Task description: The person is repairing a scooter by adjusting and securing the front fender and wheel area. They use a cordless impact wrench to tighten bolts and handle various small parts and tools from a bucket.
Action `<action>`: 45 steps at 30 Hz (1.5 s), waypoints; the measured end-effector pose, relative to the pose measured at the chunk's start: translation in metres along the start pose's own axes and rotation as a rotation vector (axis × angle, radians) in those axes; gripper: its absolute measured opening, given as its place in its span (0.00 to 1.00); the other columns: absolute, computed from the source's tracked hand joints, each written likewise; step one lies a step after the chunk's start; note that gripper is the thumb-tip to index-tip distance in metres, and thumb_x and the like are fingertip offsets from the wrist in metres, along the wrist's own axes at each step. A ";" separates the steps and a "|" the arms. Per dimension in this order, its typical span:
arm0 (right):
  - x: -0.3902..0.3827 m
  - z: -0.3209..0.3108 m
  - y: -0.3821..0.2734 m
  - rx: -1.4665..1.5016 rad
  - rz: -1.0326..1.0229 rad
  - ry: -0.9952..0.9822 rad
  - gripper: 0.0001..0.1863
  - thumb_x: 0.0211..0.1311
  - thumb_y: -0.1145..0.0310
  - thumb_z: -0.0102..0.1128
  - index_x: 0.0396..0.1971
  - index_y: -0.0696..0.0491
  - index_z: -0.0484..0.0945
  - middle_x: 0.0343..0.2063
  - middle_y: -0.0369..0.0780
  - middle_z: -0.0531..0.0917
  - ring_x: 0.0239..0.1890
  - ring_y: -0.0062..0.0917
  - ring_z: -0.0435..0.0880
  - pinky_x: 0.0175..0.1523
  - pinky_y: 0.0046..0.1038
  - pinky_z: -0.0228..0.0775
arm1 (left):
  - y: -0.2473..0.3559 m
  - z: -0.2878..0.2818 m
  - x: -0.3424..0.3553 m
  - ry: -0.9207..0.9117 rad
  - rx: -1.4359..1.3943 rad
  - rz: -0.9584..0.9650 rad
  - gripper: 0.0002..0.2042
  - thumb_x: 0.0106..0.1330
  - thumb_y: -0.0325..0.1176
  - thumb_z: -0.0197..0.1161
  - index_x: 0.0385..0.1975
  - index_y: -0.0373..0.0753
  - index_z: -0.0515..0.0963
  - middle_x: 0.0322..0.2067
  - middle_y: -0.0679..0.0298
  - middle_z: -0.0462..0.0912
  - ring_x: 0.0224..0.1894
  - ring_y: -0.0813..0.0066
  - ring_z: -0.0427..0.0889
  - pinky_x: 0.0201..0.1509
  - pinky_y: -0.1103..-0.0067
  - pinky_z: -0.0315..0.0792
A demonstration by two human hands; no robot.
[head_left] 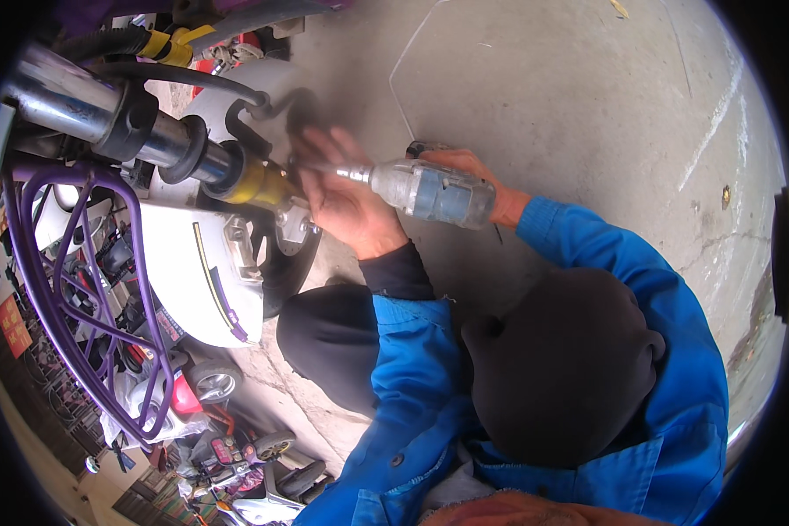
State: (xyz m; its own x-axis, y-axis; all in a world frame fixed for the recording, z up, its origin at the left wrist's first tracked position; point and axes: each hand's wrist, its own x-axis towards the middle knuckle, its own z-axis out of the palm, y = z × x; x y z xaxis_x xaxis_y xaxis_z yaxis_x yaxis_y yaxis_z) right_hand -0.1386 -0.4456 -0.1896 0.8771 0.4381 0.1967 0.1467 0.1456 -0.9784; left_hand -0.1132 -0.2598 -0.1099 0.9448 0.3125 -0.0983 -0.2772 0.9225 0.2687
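My right hand (505, 195) is wrapped around the grip of a grey and blue cordless impact wrench (443, 195). Its silver socket (356, 173) points left, toward the lower end of a chrome fork tube (168, 143) with a yellow collar (252, 181). Palm up, my left hand (351, 210) is open beside the socket, fingers stretched out and somewhat blurred. It is close to a metal bracket (295, 221) below the collar; whether it touches the bracket or the socket is unclear. The tip past the socket is blurred.
A white fender (193, 272) and purple tube frame (96, 333) stand at the left. Dark cables (184, 77) run above the fork. Several parked two-wheelers, one with a silver wheel (215, 382), are at lower left. My dark-covered knees (565, 368) are below my hands, over concrete floor (587, 105).
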 end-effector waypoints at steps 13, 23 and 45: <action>0.003 0.005 -0.004 0.066 0.009 0.075 0.16 0.55 0.67 0.74 0.40 0.57 0.80 0.36 0.44 0.81 0.40 0.35 0.81 0.47 0.36 0.74 | 0.002 0.001 -0.001 -0.043 -0.048 -0.039 0.22 0.84 0.32 0.50 0.73 0.33 0.68 0.73 0.61 0.75 0.76 0.59 0.71 0.83 0.52 0.56; -0.002 0.004 0.014 0.007 -0.031 0.043 0.25 0.61 0.71 0.75 0.58 0.60 0.83 0.48 0.43 0.88 0.49 0.26 0.86 0.55 0.29 0.79 | 0.002 -0.001 -0.002 -0.037 0.005 -0.023 0.22 0.84 0.33 0.50 0.73 0.35 0.68 0.73 0.61 0.76 0.76 0.60 0.71 0.84 0.53 0.56; -0.032 0.044 0.061 -0.011 -0.137 0.209 0.25 0.62 0.71 0.77 0.58 0.58 0.82 0.53 0.45 0.89 0.55 0.29 0.88 0.60 0.32 0.80 | 0.000 0.001 -0.004 -0.021 0.100 -0.031 0.20 0.83 0.32 0.51 0.71 0.35 0.70 0.70 0.61 0.78 0.75 0.60 0.71 0.83 0.53 0.57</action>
State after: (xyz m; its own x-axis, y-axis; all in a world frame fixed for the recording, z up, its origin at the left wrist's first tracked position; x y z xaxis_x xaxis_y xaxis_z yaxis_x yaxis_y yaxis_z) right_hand -0.1782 -0.4120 -0.2524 0.9243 0.2215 0.3108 0.2742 0.1809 -0.9445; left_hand -0.1167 -0.2616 -0.1092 0.9563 0.2788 -0.0883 -0.2302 0.9039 0.3606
